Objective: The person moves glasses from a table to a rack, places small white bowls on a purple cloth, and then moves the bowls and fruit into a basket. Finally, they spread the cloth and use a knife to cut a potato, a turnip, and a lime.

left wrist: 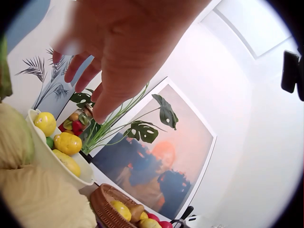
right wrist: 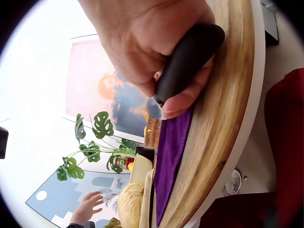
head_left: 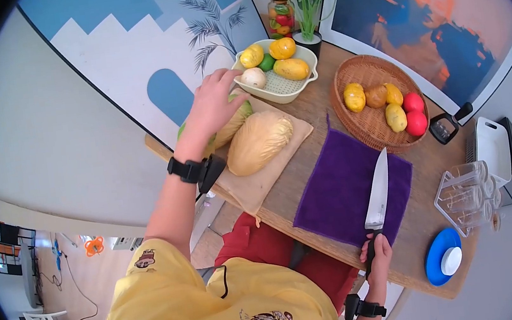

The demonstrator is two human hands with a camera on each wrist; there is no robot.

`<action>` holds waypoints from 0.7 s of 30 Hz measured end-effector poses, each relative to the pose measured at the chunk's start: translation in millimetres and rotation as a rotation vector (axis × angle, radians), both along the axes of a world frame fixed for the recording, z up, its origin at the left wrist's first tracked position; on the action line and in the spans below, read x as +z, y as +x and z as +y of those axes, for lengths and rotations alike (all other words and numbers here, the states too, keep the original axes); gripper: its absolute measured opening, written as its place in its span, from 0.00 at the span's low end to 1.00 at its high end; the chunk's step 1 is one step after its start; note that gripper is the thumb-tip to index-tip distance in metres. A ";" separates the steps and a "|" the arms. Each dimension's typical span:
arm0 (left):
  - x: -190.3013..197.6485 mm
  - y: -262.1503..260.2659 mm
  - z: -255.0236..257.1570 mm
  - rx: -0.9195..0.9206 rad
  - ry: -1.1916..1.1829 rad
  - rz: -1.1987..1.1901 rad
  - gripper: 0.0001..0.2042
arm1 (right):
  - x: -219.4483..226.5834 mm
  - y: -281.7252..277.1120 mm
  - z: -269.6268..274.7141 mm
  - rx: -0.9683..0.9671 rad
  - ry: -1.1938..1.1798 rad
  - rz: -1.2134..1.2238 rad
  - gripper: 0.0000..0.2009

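Note:
My right hand [head_left: 377, 255] grips the black handle of a large knife [head_left: 378, 193], whose blade lies over the purple cloth [head_left: 329, 183] and points away from me. In the right wrist view the fingers curl round the handle [right wrist: 187, 61]. My left hand [head_left: 218, 100] is raised above the cabbages with its fingers extended, near the left edge of the pale green basket [head_left: 283, 97]; it holds nothing. Below it, a pale cabbage [head_left: 260, 142] and a greener one [head_left: 235, 121] lie on a beige cloth [head_left: 259, 188]. The basket contains a whitish round item [head_left: 254, 78] and several fruits.
A wicker basket [head_left: 345, 107] with potatoes and red items stands at the back right. Farther right are a black-handled object [head_left: 444, 128], a rack of glasses [head_left: 468, 194], a white bin [head_left: 491, 147] and a blue plate [head_left: 437, 253]. A jar [head_left: 281, 16] and a potted plant [head_left: 309, 38] stand behind.

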State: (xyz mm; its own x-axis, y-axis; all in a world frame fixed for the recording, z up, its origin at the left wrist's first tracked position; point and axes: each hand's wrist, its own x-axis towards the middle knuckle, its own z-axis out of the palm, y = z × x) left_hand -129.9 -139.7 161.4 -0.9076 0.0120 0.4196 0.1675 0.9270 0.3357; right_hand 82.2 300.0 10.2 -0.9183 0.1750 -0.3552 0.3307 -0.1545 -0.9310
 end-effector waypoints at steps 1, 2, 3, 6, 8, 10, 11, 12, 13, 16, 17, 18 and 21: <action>4.9 -7.6 -2.1 -0.066 0.060 -0.044 0.22 | -0.8 -0.2 0.6 -0.003 0.001 -0.004 0.18; 6.8 -14.5 -5.3 -0.065 0.062 -0.036 0.22 | -2.2 0.3 0.5 -0.002 0.003 0.003 0.18; 7.3 -21.0 -8.0 -0.010 -0.045 0.036 0.23 | -2.9 1.0 0.6 -0.015 0.008 0.001 0.18; 15.5 -18.3 -17.9 0.259 -0.153 0.207 0.25 | -3.8 -1.1 -1.7 -0.054 0.024 0.019 0.17; 2.8 5.1 -39.2 0.499 -0.170 0.273 0.26 | -4.5 5.9 -2.4 -0.049 0.035 0.010 0.16; -33.5 35.8 -70.6 0.792 0.258 0.387 0.29 | -7.9 2.1 -0.6 -0.097 0.042 0.016 0.17; -55.0 53.7 -73.9 0.811 0.246 0.387 0.32 | -10.3 2.3 0.2 -0.097 0.057 0.027 0.17; -85.0 68.5 -74.8 0.829 0.232 0.381 0.34 | -11.2 1.8 0.2 -0.087 0.058 0.050 0.17; -147.0 63.5 -83.3 0.771 0.436 0.350 0.36 | -13.3 2.5 4.1 -0.088 0.067 0.058 0.17; -155.6 66.1 -31.2 0.752 0.585 0.074 0.37 | -6.4 -4.1 -2.9 -0.072 0.085 0.051 0.18; -145.9 65.1 -16.2 0.729 0.558 0.082 0.36 | -4.9 -6.5 -1.7 -0.072 0.063 0.021 0.18; -148.9 69.9 -13.2 0.751 0.581 0.053 0.36 | 1.2 -3.0 0.7 -0.076 0.052 -0.023 0.18; -156.0 66.3 -23.5 0.792 0.514 0.050 0.33 | 2.1 -1.7 1.4 -0.068 0.071 0.002 0.18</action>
